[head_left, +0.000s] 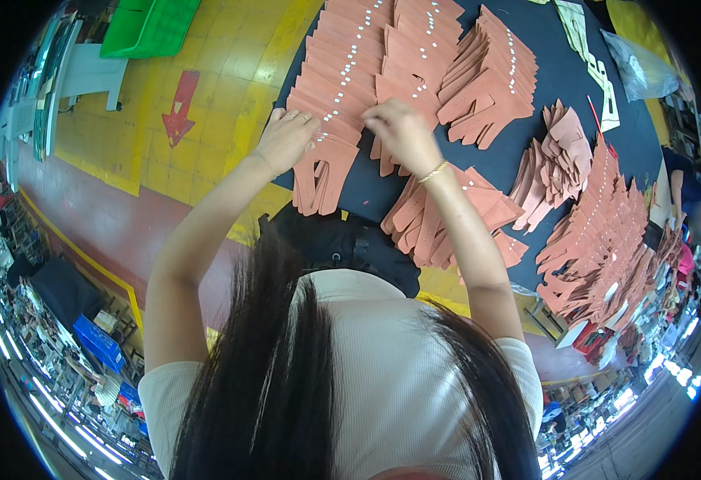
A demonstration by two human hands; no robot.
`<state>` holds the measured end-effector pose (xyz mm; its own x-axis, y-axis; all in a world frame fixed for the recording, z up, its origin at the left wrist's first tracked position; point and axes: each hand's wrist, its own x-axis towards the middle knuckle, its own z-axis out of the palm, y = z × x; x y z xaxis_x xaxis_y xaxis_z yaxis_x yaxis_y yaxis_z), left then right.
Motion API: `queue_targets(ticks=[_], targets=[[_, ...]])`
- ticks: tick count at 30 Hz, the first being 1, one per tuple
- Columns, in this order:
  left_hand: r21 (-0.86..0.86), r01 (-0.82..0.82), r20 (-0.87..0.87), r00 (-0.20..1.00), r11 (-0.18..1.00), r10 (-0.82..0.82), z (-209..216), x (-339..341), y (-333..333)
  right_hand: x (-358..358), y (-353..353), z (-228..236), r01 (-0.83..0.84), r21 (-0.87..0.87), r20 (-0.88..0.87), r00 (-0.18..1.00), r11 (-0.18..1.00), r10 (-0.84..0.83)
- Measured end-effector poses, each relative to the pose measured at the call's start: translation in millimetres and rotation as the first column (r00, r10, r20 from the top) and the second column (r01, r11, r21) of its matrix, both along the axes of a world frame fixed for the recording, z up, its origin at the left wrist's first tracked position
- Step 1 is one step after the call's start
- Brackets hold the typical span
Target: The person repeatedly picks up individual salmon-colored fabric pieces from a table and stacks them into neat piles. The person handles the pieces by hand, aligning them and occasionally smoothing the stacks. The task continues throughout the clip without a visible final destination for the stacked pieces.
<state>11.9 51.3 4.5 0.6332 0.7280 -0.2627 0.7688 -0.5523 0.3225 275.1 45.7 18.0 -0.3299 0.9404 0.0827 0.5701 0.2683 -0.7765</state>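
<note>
Salmon-brown leather pieces (pixel 342 76) lie overlapped in a long fanned row on the dark table, a small white sticker (pixel 336 99) on each. My left hand (pixel 288 138) is at the row's left edge, fingers curled together over the nearer pieces; whatever they grip is hidden. Just right of that row, my right hand (pixel 405 134) hovers near the stickers with thumb and fingertips pinched. Anything between those fingertips is too small to make out. A second stickered row of leather pieces (pixel 414 60) runs beyond my right hand.
More fanned leather pieces (pixel 490 80) and loose bundles (pixel 554 160) cover the right side of the dark table (pixel 562 76). Cream cut templates (pixel 604 92), a red pen (pixel 594 114) and a clear plastic bag (pixel 642 68) lie at the far right. A green crate (pixel 146 28) stands at the far left.
</note>
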Motion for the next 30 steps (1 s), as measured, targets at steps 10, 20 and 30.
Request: queue_targets(ticks=[10, 20, 30], targets=[[0.028, -0.037, 0.035, 0.999, 0.999, 0.036, -5.8, 0.3, -0.6, -55.5, -35.8, -16.0, -0.047, -0.088, 0.222, 0.973, 0.995, 0.065], [0.158, -0.018, 0.055, 0.998, 0.987, 0.01, 4.1, -5.4, -8.2, -61.6, -49.3, -16.9, 0.008, -0.007, 0.294, 0.956, 1.0, -0.006], [0.226, 0.017, 0.122, 0.991, 0.974, -0.046, 1.3, -8.4, -17.1, -65.5, -34.0, -17.3, 0.013, -0.222, 0.161, 0.987, 0.975, 0.024]])
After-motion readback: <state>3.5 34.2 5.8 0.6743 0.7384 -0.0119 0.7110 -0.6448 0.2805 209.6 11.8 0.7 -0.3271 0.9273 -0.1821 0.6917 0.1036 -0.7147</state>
